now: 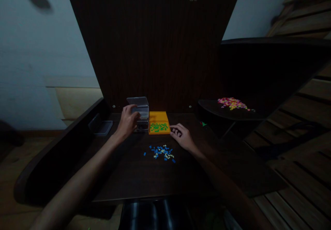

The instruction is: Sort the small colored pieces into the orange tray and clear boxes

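Observation:
My left hand is over a clear plastic box with its lid raised, fingers bent and apart; nothing shows between them. A dark lower part of the clear box, or a second box, is partly hidden by this hand. Beside it, a yellow box stands open with many small green pieces inside. My right hand rests at the yellow box's right edge, fingers loosely curved and seemingly touching it, without a grasp. In front of the boxes lies a loose pile of small blue and cream pieces.
An open clear case sits at the left by the raised side panel. On a curved shelf to the right is a heap of pink, yellow and red pieces. A dark upright board closes off the back.

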Motion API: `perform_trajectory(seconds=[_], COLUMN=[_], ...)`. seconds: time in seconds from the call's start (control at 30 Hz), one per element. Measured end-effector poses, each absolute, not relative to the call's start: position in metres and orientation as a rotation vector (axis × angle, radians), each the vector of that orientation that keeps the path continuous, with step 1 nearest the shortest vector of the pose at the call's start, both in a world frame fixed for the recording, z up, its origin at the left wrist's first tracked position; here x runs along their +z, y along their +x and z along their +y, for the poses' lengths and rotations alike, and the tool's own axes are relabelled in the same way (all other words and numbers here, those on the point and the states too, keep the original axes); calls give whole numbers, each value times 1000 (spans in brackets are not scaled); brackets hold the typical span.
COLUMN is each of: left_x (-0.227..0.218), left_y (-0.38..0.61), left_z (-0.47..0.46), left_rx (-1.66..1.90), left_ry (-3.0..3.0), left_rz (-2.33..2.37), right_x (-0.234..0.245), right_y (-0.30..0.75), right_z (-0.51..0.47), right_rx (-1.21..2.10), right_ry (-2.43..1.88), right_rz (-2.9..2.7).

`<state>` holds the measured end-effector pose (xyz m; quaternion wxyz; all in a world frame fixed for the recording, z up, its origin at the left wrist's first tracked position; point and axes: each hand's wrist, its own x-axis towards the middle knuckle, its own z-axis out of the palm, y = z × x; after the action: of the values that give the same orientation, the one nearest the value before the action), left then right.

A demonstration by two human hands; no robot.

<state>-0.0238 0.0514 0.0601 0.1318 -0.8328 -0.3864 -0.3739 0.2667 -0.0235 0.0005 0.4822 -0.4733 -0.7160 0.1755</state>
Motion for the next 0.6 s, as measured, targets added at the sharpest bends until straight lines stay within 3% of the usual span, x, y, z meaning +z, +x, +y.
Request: perform_trajectory(seconds=[0.27, 0.47, 0.6], left_x=[39, 25, 22], left_y=[44, 48, 44], left_z=[2, -10, -12], left_rx=[-1177, -1175, -1362], left_ry=[-2650, -2739, -2637], left_rz=[-744, -691, -777], right_x=[0, 2, 9], right_y=[253, 243, 240], right_z=[-34, -39, -38], right_rx=[644, 633, 637], right_ry=[-958, -931, -908], right_rz=[-1555, -1508, -1483])
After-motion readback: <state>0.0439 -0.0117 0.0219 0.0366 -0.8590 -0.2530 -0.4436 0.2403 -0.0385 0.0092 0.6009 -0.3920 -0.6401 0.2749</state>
